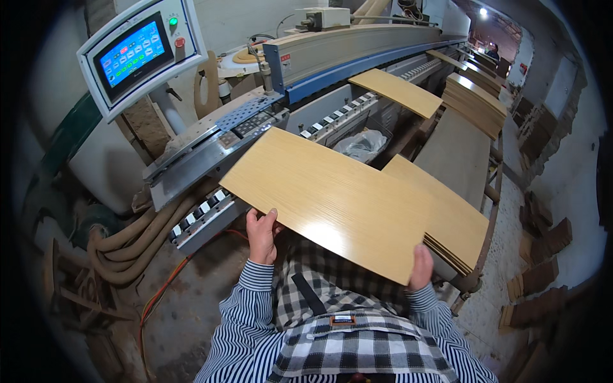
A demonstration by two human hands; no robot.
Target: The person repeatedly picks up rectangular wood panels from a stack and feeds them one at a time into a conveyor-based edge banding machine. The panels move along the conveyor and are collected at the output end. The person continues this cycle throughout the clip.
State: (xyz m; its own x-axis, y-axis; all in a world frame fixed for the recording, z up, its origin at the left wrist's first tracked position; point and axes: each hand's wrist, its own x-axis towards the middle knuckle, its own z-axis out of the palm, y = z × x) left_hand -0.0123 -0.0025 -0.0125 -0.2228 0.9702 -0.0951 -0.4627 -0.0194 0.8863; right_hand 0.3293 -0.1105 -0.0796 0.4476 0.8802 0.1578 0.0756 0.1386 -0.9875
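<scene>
A rectangular wood-grain panel (330,201) lies level between my hands, its far left corner close to the infeed of an edge-banding machine (330,52). My left hand (262,234) grips its near left edge, thumb on top and fingers underneath. At the near right end my right hand (421,267) holds the short edge, with part of that hand hidden. Behind and to the right, partly covered by the held panel, is a stack of similar panels (448,210). Another panel (396,91) rests farther along the machine's roller rail (340,115).
A lit control screen (134,55) stands at the upper left. Dusty hoses (139,258) and an orange cable (160,292) run along the floor. To the right are a roller conveyor (455,148), a taller panel stack (474,100) and boards against the wall (536,282). A person (492,51) is far back.
</scene>
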